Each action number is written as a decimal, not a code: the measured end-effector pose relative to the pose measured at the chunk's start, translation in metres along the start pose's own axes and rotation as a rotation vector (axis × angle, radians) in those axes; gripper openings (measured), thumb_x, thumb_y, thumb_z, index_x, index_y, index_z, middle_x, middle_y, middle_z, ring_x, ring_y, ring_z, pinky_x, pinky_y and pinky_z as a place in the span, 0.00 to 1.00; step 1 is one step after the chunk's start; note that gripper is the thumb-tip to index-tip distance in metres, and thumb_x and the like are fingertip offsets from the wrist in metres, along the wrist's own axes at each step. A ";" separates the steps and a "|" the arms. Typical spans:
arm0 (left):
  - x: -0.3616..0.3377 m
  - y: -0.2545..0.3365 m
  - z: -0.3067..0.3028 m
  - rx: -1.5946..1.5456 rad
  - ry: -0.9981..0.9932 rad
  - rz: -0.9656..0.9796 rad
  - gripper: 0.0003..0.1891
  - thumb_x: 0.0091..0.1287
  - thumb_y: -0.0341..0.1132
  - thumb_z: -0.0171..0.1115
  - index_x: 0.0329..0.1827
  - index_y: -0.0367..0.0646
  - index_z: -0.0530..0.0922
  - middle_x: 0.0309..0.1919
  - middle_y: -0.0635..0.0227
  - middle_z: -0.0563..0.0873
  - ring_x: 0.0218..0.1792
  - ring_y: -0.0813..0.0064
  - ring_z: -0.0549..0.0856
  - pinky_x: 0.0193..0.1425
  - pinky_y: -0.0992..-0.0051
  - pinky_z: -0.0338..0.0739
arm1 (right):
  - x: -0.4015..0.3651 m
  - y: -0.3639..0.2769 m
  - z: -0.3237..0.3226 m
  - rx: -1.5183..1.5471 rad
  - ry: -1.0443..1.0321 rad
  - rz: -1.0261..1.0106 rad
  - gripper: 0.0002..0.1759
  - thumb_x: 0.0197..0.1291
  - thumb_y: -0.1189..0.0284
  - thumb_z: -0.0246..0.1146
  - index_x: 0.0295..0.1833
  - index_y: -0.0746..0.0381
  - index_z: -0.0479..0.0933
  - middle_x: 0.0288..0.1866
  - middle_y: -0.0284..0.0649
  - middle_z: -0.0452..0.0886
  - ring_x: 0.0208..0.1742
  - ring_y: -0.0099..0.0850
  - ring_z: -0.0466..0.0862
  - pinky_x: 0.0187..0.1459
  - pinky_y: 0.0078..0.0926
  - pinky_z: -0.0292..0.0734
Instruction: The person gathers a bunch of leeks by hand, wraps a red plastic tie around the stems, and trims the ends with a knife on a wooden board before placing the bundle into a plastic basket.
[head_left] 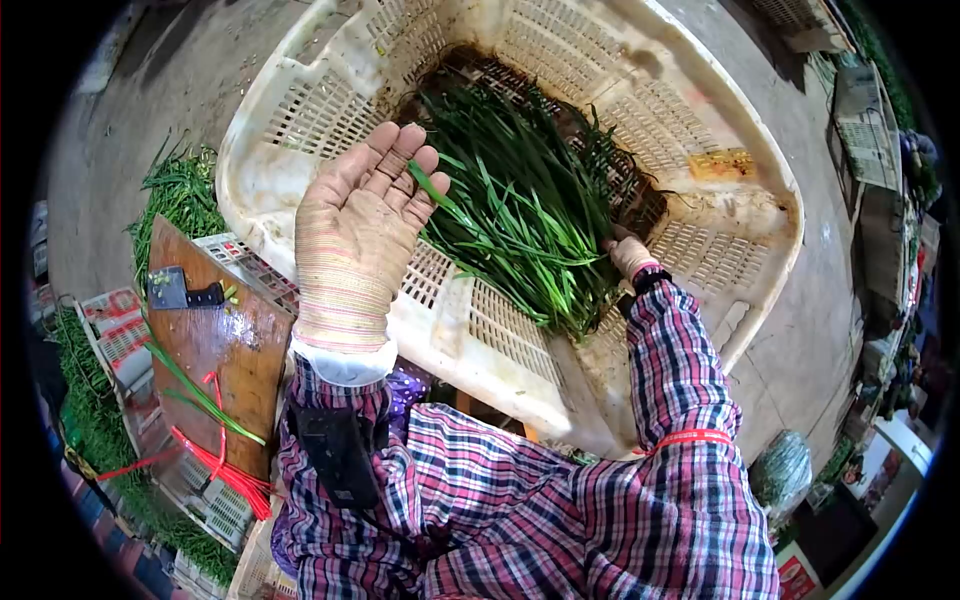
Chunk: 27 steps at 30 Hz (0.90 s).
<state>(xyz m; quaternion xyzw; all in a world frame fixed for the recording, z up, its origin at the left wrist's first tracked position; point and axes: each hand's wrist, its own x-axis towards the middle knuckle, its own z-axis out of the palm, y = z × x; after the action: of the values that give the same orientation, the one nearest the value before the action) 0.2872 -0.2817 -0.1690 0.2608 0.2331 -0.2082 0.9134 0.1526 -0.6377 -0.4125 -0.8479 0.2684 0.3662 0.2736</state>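
A bunch of long green garlic chives (530, 220) lies in a large off-white plastic basket (290, 130). My left hand (370, 205), in a thin glove with a striped cuff, is raised palm up over the basket's near left side. Its fingers are loosely bent and apart, and one green blade (437, 190) lies against the fingertips. Down inside the basket, my right hand (629, 254) is at the right side of the bunch. Its fingers curl in against the chives and are partly hidden by them.
A wooden board (230, 340) at the left bears a cleaver (184, 291). Red ties (230, 480) hang near its lower edge. Green trimmings (180, 195) lie on the concrete floor (120, 140). A wrapped green bundle (782, 470) stands at lower right.
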 end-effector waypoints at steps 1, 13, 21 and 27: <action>-0.001 0.001 -0.001 -0.002 0.001 0.001 0.19 0.68 0.35 0.48 0.56 0.30 0.69 0.53 0.51 0.76 0.53 0.57 0.76 0.59 0.56 0.73 | -0.006 -0.006 0.003 0.052 0.000 0.048 0.33 0.61 0.59 0.56 0.69 0.61 0.60 0.66 0.50 0.67 0.67 0.42 0.66 0.64 0.32 0.62; -0.003 0.011 -0.005 -0.046 -0.027 0.013 0.17 0.66 0.33 0.50 0.54 0.31 0.71 0.51 0.53 0.77 0.51 0.58 0.77 0.58 0.56 0.73 | -0.031 -0.036 0.025 0.257 0.130 0.136 0.45 0.53 0.54 0.67 0.69 0.66 0.58 0.66 0.53 0.66 0.68 0.43 0.66 0.65 0.30 0.62; -0.006 0.012 0.001 -0.067 -0.008 0.013 0.16 0.67 0.33 0.49 0.52 0.32 0.72 0.49 0.53 0.78 0.50 0.59 0.78 0.55 0.58 0.74 | -0.068 -0.024 0.067 0.047 0.175 -0.270 0.23 0.54 0.67 0.66 0.54 0.62 0.71 0.54 0.50 0.72 0.55 0.48 0.73 0.55 0.35 0.70; -0.004 0.011 -0.002 -0.057 -0.005 0.013 0.16 0.67 0.34 0.49 0.53 0.31 0.71 0.50 0.53 0.77 0.49 0.58 0.78 0.56 0.57 0.74 | -0.126 -0.083 0.072 -0.296 -0.022 -0.234 0.50 0.47 0.57 0.70 0.70 0.65 0.52 0.72 0.53 0.54 0.68 0.49 0.62 0.66 0.35 0.62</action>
<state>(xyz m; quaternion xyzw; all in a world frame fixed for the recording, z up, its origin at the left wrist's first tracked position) 0.2890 -0.2706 -0.1640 0.2357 0.2347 -0.1962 0.9224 0.0989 -0.4993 -0.3359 -0.9003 0.1082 0.3765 0.1896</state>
